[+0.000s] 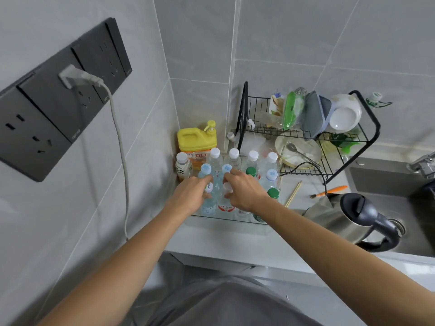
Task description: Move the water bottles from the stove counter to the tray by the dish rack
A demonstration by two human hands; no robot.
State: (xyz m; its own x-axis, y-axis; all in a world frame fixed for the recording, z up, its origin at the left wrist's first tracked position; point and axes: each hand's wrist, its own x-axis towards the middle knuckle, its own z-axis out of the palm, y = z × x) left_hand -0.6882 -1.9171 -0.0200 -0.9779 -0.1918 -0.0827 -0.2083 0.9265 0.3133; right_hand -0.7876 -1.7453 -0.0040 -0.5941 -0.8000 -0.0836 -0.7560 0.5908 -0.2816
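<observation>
While upright in tray (226, 221): left hand (188, 196), right hand (244, 194) each apparently gripping a water bottle (208, 205); dish rack (306, 135) at two o'clock.

The left hand (189, 196) covers the neck of one water bottle (208, 208), and the right hand (244, 192) covers the top of another bottle (226, 207), so how the fingers close on them is partly hidden. The clear tray (226, 221) shows only its near wall; the rest lies behind bottles and arms. The tap (423, 164) and sink (388, 182) are cut off by the right edge. The print on the labels is too small to read. Dishes in the rack (306, 128) overlap, hiding each other.
</observation>
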